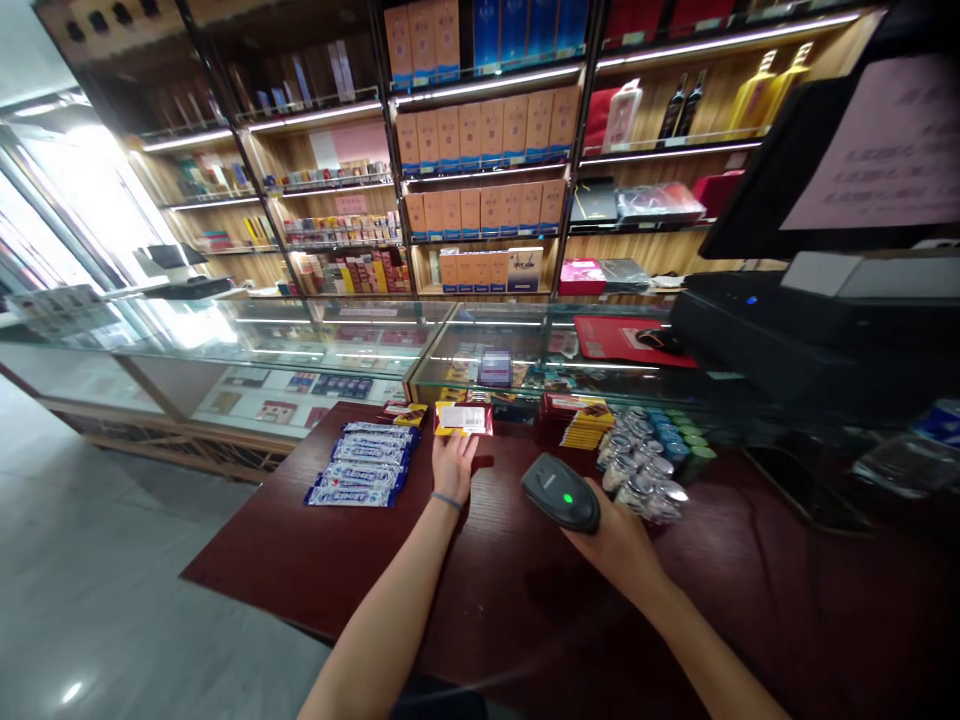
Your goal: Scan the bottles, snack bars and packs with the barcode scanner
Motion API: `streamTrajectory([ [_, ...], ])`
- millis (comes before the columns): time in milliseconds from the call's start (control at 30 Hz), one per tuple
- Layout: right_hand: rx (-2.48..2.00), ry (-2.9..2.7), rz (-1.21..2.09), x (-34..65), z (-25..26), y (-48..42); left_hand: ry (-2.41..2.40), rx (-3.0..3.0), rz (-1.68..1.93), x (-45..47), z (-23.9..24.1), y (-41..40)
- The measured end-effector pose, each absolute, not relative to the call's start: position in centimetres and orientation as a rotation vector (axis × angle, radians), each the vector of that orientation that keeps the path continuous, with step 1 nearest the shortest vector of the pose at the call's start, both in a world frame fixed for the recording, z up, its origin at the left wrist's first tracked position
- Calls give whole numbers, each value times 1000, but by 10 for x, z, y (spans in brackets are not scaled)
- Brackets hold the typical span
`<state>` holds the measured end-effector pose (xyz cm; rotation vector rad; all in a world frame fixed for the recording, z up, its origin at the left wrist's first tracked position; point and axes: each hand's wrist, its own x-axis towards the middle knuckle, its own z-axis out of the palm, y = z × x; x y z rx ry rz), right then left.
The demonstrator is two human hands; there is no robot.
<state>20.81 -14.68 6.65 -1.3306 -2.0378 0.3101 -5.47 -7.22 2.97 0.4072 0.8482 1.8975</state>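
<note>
My left hand point(452, 468) is closed on a flat yellow-and-red snack packet point(463, 418), held above the table with its white barcode label facing me. In my right hand point(622, 545) is a black barcode scanner point(559, 492) with a green light on top; its head points toward the packet, some way apart from it. Left of my left hand lies a row of blue-and-white wrapped bars point(364, 463). One similar yellow-and-red packet point(409, 412) rests behind them. A stack of such packets point(585, 422) lies beyond the scanner, beside several small jars with silvery lids point(637, 468).
The dark red table point(300, 560) meets a glass display counter point(360, 340). Green-topped containers point(697, 458) stand right of the jars. A phone point(810, 490) lies further right, below a dark monitor point(795, 150). Shelves with boxes point(480, 130) and bottles fill the back wall.
</note>
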Motion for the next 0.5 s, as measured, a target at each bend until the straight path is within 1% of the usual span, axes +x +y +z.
streamTrajectory([
  [267,-1264,-1857,503,206,76,-149,793,325,1906,-60,20,-66],
  [500,-1223,-1554,582,221,85,-137,813,594,1898,-61,29,-64],
])
